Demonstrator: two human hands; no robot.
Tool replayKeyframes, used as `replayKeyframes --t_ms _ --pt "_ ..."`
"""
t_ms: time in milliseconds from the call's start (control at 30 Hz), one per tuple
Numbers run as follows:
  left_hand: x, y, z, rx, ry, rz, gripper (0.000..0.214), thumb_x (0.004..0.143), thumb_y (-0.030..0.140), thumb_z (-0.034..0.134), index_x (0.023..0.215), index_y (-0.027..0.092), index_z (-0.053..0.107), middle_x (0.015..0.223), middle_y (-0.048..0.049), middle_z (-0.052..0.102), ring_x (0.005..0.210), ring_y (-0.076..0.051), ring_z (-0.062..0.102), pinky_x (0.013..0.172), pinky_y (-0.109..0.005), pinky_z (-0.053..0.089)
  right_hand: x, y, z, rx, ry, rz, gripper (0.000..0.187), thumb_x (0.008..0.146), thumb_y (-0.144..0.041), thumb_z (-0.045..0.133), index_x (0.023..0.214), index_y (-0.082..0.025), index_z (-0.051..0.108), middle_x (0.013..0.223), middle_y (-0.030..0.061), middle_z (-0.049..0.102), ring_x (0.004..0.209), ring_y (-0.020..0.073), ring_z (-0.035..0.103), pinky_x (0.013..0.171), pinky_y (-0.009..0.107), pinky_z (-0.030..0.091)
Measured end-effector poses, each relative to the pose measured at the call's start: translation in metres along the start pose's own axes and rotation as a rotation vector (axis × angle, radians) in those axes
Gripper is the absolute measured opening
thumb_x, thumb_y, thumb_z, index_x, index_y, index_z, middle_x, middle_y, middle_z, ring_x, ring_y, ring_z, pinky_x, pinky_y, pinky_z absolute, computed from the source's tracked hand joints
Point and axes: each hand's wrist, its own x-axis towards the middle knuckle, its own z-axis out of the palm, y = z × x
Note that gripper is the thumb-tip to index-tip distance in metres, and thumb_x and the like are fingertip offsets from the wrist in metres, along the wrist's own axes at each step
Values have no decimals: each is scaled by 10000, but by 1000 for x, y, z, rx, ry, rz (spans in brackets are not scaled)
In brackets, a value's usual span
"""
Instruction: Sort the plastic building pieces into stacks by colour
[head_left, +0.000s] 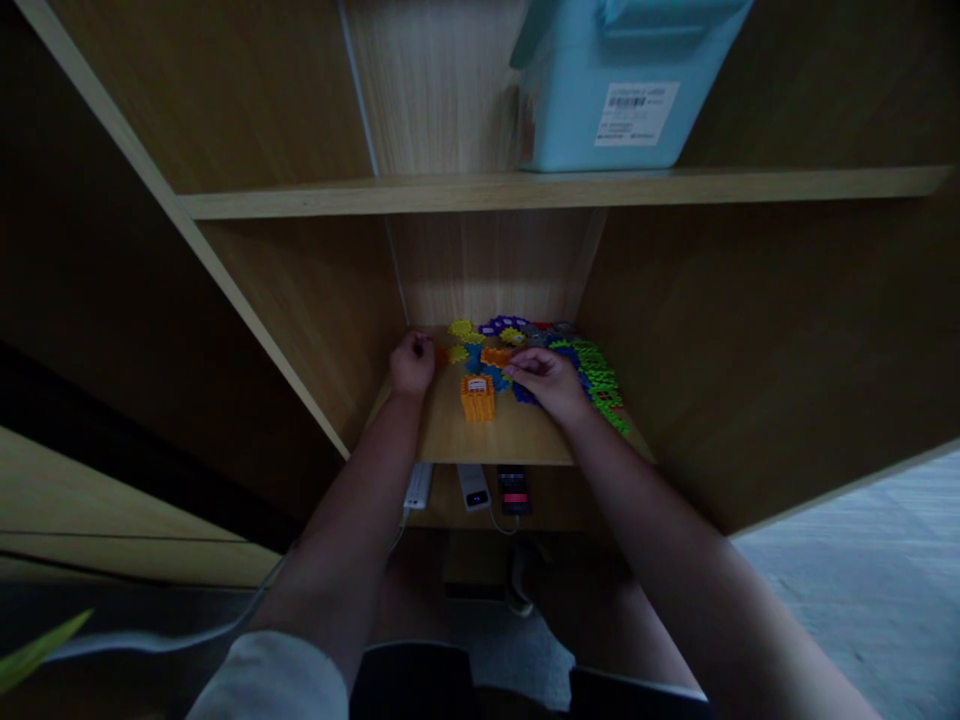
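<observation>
My right hand (549, 380) pinches the end of a flat orange plastic toy piece (495, 357) between thumb and fingertips, over the wooden shelf (450, 442). At the shelf's left side my left hand (412, 364) is curled closed; what it holds, if anything, is hidden. Just right of those fingers lies a bit of orange (441, 355). Between the hands are yellow gear-shaped pieces (460, 328) and blue pieces (475, 356). An orange stack of pieces (478, 399) stands in front of them. Green toothed pieces (598, 375) lie in a pile beyond my right wrist.
Purple pieces (504, 325) lie at the back. Wooden side walls and an upper shelf (450, 192) with a light-blue bin (592, 60) enclose the space. Below are a white power bank (473, 488), a phone (514, 492), another white device (418, 486) and cables.
</observation>
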Motion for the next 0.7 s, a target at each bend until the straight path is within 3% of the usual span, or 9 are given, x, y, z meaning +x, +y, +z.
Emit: replayKeyframes --t_ms 267,700 --pt "0 1 1 12 -1 -25 158 935 261 586 915 194 728 843 -39 748 773 -181 678 745 -270 495 -13 -11 12 -117 -54 -179 487 770 -586 941 1023 -300 639 1133 48 777 1093 264 708 826 396 569" --pt "0 3 1 11 -9 -53 148 926 251 597 926 194 734 857 -51 759 778 -189 682 758 -280 506 -24 -11 14 -254 -174 -231 422 875 -485 876 1161 -317 616 1196 32 754 1089 248 638 917 409 491"
